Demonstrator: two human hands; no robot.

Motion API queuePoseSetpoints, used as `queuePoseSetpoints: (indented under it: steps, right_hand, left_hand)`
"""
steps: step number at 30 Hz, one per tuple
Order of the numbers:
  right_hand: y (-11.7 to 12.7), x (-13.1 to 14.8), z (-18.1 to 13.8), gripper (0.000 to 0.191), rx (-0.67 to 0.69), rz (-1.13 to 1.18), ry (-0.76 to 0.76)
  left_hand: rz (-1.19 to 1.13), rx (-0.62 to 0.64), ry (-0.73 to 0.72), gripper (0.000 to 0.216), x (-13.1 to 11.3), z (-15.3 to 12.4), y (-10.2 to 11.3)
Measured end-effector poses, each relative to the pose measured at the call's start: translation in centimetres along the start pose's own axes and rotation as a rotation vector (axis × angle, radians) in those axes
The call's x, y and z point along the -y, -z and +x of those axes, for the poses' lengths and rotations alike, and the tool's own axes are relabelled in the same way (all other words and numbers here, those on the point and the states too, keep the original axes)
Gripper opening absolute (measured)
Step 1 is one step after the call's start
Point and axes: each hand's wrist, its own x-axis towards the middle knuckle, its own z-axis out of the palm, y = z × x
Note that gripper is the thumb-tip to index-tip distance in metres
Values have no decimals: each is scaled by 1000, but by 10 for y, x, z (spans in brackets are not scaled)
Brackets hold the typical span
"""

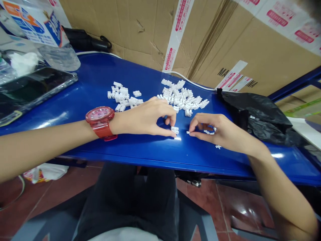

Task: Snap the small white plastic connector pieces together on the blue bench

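The left hand (144, 117) had a narrow grip: thumb and index pinched a white connector block (175, 129). The block sat right at the fingertips, on the side facing the other hand. Couldn't tell if its underside touched the desk (155, 150).

The right hand (227, 133) also had a narrow grip, a small white piece (188, 132) at thumb and index tips, poking out toward the block. Block and piece were near each other, roughly level, not touching; bare blue surface showed between. Too small to make out the piece's shape.

Loose white parts (212, 133) lay under the curled fingers of the right hand, partly hidden. One stray part (218, 147) lay just below that hand, near the front edge.

Two groups behind the hands. Left cluster (121, 96) of blocks lay beyond the left wrist, partly covered by the hand, with a single block (137, 93) just off its right side. Right heap (178, 99) was bigger, smaller-looking parts, beyond and between the hands.

Surroundings: red watch (100, 120) on the left wrist, black plastic bag (260, 112) right of the heap, dark-screened device (37, 88) far left, cardboard (140, 36) along the back.
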Motion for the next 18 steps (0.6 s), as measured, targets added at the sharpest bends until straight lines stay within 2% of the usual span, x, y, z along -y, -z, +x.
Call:
queuePoseSetpoints:
  steps: [8,12,18]
  right_hand:
    - [-27,10,12,10,-296,35,54]
    - [-34,15,15,7,-328,34,154]
    - [-34,15,16,8,-323,44,196]
  left_hand:
    - [-40,-31,16,25,2,1,-6]
    - [-41,-52,15,25,3,1,-7]
    - [-55,-55,23,23,2,2,-7]
